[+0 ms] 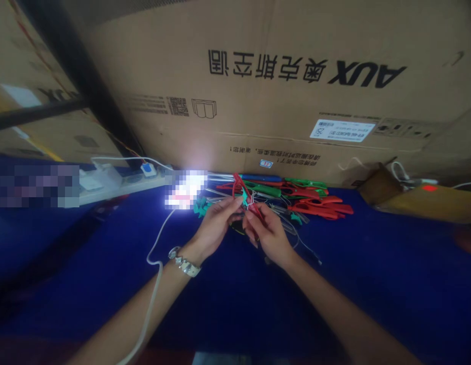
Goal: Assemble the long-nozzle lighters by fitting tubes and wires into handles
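Both hands meet in front of a pile of plastic parts in the head view. My left hand (214,225), with a bracelet watch (184,262) on its wrist, pinches a small teal plastic piece (244,197) between its fingers. My right hand (272,233) is closed on a slim red plastic piece (239,183), which rises above the fingertips next to the teal one. Thin white string (251,199) loops around where the two pieces meet. The fingers cover the lower ends of both, so how they join is hidden.
Behind the hands lie red plastic parts (322,207), a green part (264,190) and a blue-handled rod (266,178). A bright, blurred-out device (186,190) trails a white cable (156,263) over my left forearm. A power strip (136,186) stands left; a large cardboard box (258,111) walls the back.
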`<state>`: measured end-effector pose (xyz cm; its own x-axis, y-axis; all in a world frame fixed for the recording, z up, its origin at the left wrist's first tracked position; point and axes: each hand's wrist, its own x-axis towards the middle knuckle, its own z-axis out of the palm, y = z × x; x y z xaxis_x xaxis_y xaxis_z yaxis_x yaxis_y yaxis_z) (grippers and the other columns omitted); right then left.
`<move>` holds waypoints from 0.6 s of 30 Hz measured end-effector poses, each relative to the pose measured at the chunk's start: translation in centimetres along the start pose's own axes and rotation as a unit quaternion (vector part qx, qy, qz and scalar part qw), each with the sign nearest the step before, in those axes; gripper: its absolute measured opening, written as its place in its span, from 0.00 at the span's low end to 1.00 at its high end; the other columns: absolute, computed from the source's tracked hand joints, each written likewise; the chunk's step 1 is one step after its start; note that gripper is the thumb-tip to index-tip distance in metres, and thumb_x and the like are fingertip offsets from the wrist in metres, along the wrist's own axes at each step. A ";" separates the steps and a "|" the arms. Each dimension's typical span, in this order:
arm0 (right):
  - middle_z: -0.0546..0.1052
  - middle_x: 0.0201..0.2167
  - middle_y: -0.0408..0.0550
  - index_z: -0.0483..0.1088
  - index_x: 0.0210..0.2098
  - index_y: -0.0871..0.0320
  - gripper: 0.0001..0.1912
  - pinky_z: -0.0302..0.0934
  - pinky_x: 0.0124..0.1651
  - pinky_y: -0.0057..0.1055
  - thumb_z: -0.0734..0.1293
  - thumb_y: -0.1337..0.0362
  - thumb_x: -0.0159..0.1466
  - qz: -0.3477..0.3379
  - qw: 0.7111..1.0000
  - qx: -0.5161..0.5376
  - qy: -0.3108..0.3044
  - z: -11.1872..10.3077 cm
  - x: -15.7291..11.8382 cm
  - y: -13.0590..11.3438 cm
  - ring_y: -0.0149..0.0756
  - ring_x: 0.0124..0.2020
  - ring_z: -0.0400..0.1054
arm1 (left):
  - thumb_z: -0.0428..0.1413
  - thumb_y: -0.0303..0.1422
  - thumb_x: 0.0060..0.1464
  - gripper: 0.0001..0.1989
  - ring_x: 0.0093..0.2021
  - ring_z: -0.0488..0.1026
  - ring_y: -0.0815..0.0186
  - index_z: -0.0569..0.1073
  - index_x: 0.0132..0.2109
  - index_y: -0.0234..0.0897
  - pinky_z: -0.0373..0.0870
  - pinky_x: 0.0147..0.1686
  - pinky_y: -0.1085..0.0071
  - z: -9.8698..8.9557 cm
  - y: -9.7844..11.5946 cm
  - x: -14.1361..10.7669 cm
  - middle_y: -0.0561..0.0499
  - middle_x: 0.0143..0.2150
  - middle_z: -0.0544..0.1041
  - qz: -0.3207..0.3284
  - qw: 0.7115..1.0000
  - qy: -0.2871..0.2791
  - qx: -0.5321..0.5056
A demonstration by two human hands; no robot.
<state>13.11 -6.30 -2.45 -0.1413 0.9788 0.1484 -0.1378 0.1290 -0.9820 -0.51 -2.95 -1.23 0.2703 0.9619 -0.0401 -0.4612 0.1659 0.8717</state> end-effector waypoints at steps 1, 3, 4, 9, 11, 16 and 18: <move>0.70 0.27 0.38 0.62 0.36 0.54 0.15 0.53 0.18 0.25 0.65 0.50 0.67 -0.006 1.000 -0.018 -0.001 0.0 0.0 0.0 0.25 0.17 0.57 | 0.68 0.41 0.49 0.13 0.29 0.69 0.72 0.78 0.32 0.35 0.67 0.33 0.74 0.2 -0.2 -0.1 0.54 0.29 0.75 0.007 1.000 -0.002 0.005; 0.72 0.29 0.41 0.65 0.36 0.54 0.14 0.58 0.24 0.27 0.64 0.50 0.67 -0.023 0.997 -0.070 0.008 0.0 0.1 -0.1 0.28 0.22 0.61 | 0.65 0.43 0.53 0.14 0.28 0.67 0.72 0.76 0.33 0.35 0.66 0.32 0.74 0.5 -0.8 -0.2 0.55 0.28 0.74 0.029 0.999 0.006 0.021; 0.72 0.29 0.42 0.66 0.36 0.54 0.13 0.60 0.27 0.29 0.65 0.51 0.67 -0.029 0.994 -0.100 0.014 0.1 0.2 -0.1 0.30 0.25 0.63 | 0.63 0.44 0.54 0.15 0.29 0.68 0.71 0.76 0.34 0.36 0.66 0.33 0.74 0.5 -1.1 -0.2 0.55 0.29 0.74 0.045 0.998 0.016 0.035; 0.74 0.33 0.46 0.71 0.31 0.55 0.12 0.60 0.43 0.35 0.67 0.53 0.64 -0.065 0.972 -0.209 0.085 -0.6 0.2 -1.0 0.38 0.37 0.67 | 0.58 0.47 0.60 0.16 0.36 0.74 0.68 0.72 0.42 0.39 0.70 0.37 0.73 0.3 -1.4 -0.1 0.53 0.37 0.77 0.103 0.986 0.054 0.117; 0.73 0.31 0.46 0.70 0.29 0.55 0.11 0.59 0.46 0.38 0.64 0.57 0.65 -0.100 0.952 -0.260 0.125 -1.8 0.3 -1.3 0.40 0.39 0.66 | 0.56 0.49 0.60 0.17 0.30 0.74 0.69 0.69 0.44 0.40 0.71 0.30 0.73 0.2 -0.8 -0.2 0.53 0.35 0.77 0.089 0.986 0.066 0.128; 0.73 0.44 0.54 0.72 0.44 0.55 0.14 0.57 0.48 0.45 0.64 0.66 0.59 -0.137 0.827 -0.512 0.189 -4.9 1.0 -0.8 0.50 0.47 0.64 | 0.53 0.53 0.61 0.20 0.16 0.67 0.73 0.62 0.40 0.40 0.63 0.14 0.76 0.3 0.2 -0.6 0.56 0.29 0.75 0.050 0.982 0.041 0.178; 0.71 0.52 0.57 0.72 0.51 0.54 0.20 0.56 0.48 0.47 0.66 0.64 0.59 -0.133 0.775 -0.596 0.161 -5.4 1.6 -0.3 0.54 0.51 0.61 | 0.51 0.52 0.62 0.19 0.14 0.64 0.75 0.60 0.39 0.41 0.59 0.12 0.77 0.3 0.2 -0.5 0.58 0.27 0.74 0.053 0.977 0.030 0.204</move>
<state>18.19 -3.94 -2.53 0.0153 0.8569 0.5152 0.9112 0.2002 -0.3600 -0.55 -3.45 -0.87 0.1843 0.9819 0.0433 -0.1050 -0.0241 0.9942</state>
